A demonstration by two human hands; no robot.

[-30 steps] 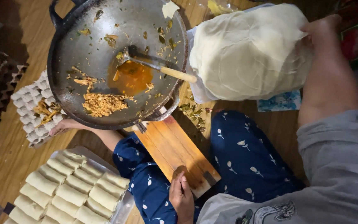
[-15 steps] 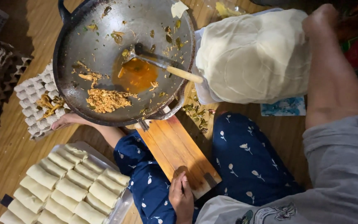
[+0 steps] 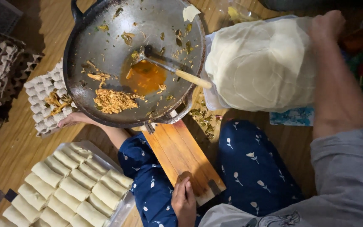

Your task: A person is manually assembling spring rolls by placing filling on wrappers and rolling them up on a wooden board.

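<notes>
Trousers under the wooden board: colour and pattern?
Dark blue trousers with small white flower sprigs, clearest in the head view, the only one.

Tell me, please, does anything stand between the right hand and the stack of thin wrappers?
Nothing visible does. The right hand is already at the far edge of the stack of thin wrappers, seemingly touching it. The wok and its spoon lie beside the stack, clear of that hand.

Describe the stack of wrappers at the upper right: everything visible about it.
The wrappers are a thick stack of pale, cream, roughly round thin sheets, seemingly dough, with faint creases on the top sheet. The stack lies flat on what looks like clear plastic, right of the wok, above the blue-trousered knee. The right hand rests at its far right edge; the spoon handle points toward it.
</notes>
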